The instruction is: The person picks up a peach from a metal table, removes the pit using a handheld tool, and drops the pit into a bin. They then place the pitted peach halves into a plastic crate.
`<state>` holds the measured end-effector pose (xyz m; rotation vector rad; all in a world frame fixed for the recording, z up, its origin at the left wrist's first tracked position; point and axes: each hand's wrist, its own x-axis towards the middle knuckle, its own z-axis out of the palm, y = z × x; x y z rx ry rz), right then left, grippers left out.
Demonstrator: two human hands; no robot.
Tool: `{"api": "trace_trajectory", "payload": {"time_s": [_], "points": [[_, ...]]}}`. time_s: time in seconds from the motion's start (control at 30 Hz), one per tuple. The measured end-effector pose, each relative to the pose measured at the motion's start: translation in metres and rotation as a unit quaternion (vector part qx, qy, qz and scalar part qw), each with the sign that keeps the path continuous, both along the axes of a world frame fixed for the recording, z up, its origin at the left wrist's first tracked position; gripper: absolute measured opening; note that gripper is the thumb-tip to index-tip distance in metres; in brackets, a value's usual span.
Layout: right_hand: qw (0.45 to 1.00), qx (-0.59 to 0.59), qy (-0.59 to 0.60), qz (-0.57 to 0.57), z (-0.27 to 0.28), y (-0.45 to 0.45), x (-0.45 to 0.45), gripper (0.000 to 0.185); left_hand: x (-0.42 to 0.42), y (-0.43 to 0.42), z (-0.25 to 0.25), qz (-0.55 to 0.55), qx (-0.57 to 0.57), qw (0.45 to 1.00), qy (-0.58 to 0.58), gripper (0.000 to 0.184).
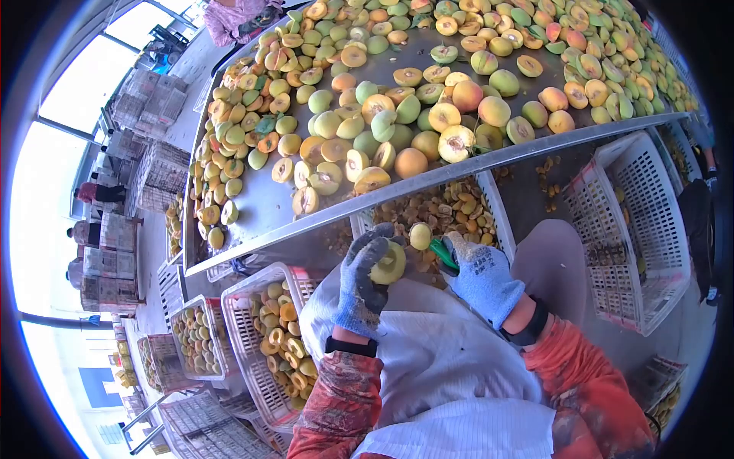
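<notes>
My left hand (pixel 363 279), in a blue and dark grey glove, is closed around a green-yellow peach half (pixel 388 264). In my gloved right hand (pixel 483 279) is a tool with a green handle (pixel 443 253); its working end is mostly hidden. A small round pale yellow piece (pixel 420 236) shows at the tool's tip, and I cannot tell whether it is attached. Both hands are above my lap, just short of the metal table (pixel 264 206). Many halved and whole peaches (pixel 390 126) cover the table. Beneath its edge sits a crate of pits and scraps (pixel 451 210).
Left of my lap, a white crate (pixel 237 306) holds peach halves, with another filled crate (pixel 200 336) beyond it. A white perforated crate (pixel 642 229) stands at my right. The table's raised metal rim (pixel 428 183) crosses before me. Stacked crates and people are farther left.
</notes>
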<state>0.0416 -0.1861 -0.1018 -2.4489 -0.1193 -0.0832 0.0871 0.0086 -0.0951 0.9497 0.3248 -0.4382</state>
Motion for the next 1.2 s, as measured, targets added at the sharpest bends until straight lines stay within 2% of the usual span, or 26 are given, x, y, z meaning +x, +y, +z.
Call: {"api": "trace_trajectory", "payload": {"time_s": [0.03, 0.07, 0.1, 0.17, 0.23, 0.3, 0.33, 0.37, 0.43, 0.47, 0.53, 0.67, 0.83, 0.87, 0.9, 0.93, 0.97, 1.03, 1.07, 1.2], "points": [[0.999, -0.03, 0.034, 0.019, 0.0, 0.002, -0.001, 0.032, -0.001, -0.008, 0.004, -0.019, 0.078, 0.995, -0.065, 0.04], [0.997, -0.056, 0.042, 0.026, -0.001, 0.004, -0.002, 0.041, -0.002, -0.015, 0.008, -0.018, 0.073, 0.995, -0.058, 0.039], [0.997, -0.057, 0.042, 0.026, -0.001, 0.006, -0.004, 0.041, -0.001, -0.019, -0.001, -0.018, 0.072, 0.996, -0.058, 0.039], [0.991, -0.133, 0.005, 0.018, 0.001, 0.015, -0.007, 0.049, 0.004, -0.025, -0.022, -0.036, 0.322, 0.928, -0.187, 0.038], [0.991, -0.131, 0.012, 0.021, 0.006, 0.019, -0.011, 0.052, 0.005, -0.023, -0.027, -0.028, 0.344, 0.923, -0.167, 0.036], [0.991, -0.133, 0.018, 0.019, 0.006, 0.014, -0.009, 0.054, 0.012, -0.022, -0.034, -0.064, 0.414, 0.893, -0.165, 0.035], [0.997, -0.058, 0.041, -0.004, 0.0, 0.009, -0.007, 0.054, 0.012, -0.019, -0.035, -0.043, 0.342, 0.929, -0.134, 0.033], [0.998, 0.017, 0.063, -0.026, -0.005, 0.004, -0.004, 0.055, 0.012, -0.016, -0.032, -0.044, 0.342, 0.929, -0.134, 0.033], [0.997, 0.06, 0.043, -0.021, -0.006, 0.001, -0.001, 0.055, 0.012, -0.008, -0.026, -0.014, 0.108, 0.994, -0.033, 0.033], [0.994, 0.065, 0.088, -0.019, 0.007, 0.007, -0.002, 0.054, 0.01, -0.015, -0.021, -0.023, 0.199, 0.977, -0.079, 0.033], [0.988, 0.052, 0.145, -0.015, 0.009, 0.015, -0.002, 0.052, 0.004, -0.023, -0.008, -0.029, 0.189, 0.978, -0.081, 0.033], [0.987, 0.049, 0.155, -0.018, 0.016, 0.02, -0.007, 0.05, 0.005, -0.025, -0.008, -0.046, 0.204, 0.973, -0.097, 0.032], [0.982, 0.163, 0.086, -0.028, 0.002, 0.012, -0.004, 0.042, 0.009, -0.021, -0.023, -0.069, 0.22, 0.967, -0.113, 0.032], [0.983, 0.162, 0.086, -0.028, -0.005, 0.007, -0.001, 0.042, 0.013, -0.021, -0.022, -0.045, 0.096, 0.993, -0.049, 0.035], [0.989, 0.084, 0.112, -0.056, -0.017, 0.0, 0.003, 0.041, 0.015, -0.02, -0.022, -0.019, -0.03, 0.999, 0.016, 0.041], [0.987, 0.006, 0.136, -0.083, -0.023, -0.003, 0.005, 0.04, 0.017, -0.015, -0.021, -0.058, -0.052, 0.997, 0.016, 0.049], [0.988, 0.006, 0.131, -0.08, -0.015, -0.003, 0.006, 0.04, 0.02, -0.017, -0.014, -0.056, -0.052, 0.997, 0.011, 0.049], [0.99, 0.122, 0.061, -0.027, 0.01, 0.0, -0.01, 0.035, 0.015, -0.017, -0.001, 0.013, -0.087, 0.996, 0.023, 0.046], [0.99, 0.138, 0.016, 0.005, 0.02, 0.007, -0.014, 0.031, 0.015, -0.016, 0.002, 0.027, -0.107, 0.994, 0.024, 0.042], [0.996, 0.076, -0.018, 0.052, 0.022, 0.021, -0.025, 0.038, 0.013, -0.023, 0.02, 0.009, -0.156, 0.987, 0.025, 0.044]]}}
